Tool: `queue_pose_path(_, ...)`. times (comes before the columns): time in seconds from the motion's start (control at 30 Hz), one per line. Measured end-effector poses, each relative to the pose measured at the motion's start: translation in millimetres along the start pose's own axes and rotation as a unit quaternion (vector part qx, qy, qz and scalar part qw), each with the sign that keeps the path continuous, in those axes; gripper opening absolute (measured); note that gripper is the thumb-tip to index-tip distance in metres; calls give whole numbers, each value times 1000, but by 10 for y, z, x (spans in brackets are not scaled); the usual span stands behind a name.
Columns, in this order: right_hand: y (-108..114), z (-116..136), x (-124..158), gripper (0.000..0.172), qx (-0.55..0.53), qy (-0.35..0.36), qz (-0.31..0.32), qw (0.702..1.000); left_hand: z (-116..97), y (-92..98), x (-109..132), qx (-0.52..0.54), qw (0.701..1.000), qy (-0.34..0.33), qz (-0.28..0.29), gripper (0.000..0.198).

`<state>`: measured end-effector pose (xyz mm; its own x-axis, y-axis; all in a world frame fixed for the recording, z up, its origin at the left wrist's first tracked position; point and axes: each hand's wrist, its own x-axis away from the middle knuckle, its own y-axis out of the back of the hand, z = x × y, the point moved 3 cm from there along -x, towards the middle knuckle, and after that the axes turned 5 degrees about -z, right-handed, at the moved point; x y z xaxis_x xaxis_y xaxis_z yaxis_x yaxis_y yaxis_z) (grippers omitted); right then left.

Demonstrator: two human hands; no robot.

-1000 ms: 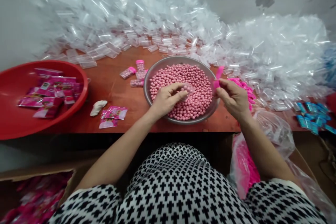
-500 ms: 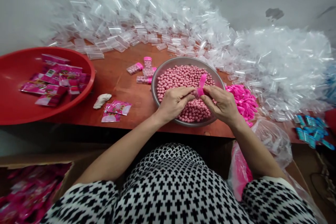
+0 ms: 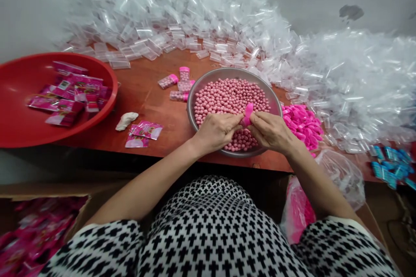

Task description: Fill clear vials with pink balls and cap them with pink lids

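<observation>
Lying at your left in a red basin [image 3: 16, 110] are pink packets [image 3: 78, 88] with printed fronts; one carries a white barcode patch, but the lettering is too small to read. Below the basin, nearer you, an open box [image 3: 48, 189] holds more pink stuff, too blurred for any writing. On the table [image 3: 149, 95], right of the basin, sit a white lump [image 3: 126, 121] and, just beside it, two overlapping loose packets [image 3: 147, 130], their print also unreadable. A heap of clear tubes [image 3: 182, 17] runs along the far side and on to the right edge. Four filled tubes [image 3: 168, 81] with pink tops lie near the left rim of a metal bowl [image 3: 191, 125] full of pink beads [image 3: 221, 95].

Your left hand [image 3: 217, 131], over the bowl, is closed in a narrow pinch on a tube [image 3: 242, 123] that your fingers nearly hide. A pink cap [image 3: 248, 111] sits between your two hands, its strap pointing up; your right hand [image 3: 271, 132] pinches it tightly, fingertips close to the left ones. Right of the bowl lie loose caps [image 3: 302, 125], then, nearer you, a clear bag [image 3: 341, 177], and at far right small blue pieces [image 3: 391, 166], markings unreadable.
</observation>
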<state>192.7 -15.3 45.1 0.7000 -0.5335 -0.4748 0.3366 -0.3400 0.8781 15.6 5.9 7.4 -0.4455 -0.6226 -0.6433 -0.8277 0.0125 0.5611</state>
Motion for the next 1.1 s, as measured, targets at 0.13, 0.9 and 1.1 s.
queue_pose_path(0.13,129,27,-33,37,44,-64,29,997,12,43,-50,112,990,74,-45,21)
queue_pose_path(0.9,-332,142,-252,59,108,-197,-60,973,155,14,-65,242,937,248,-43,19)
queue_pose_path(1.1,-394,95,-234,60,76,-205,-64,974,146,-1,-48,278,925,253,-47,22)
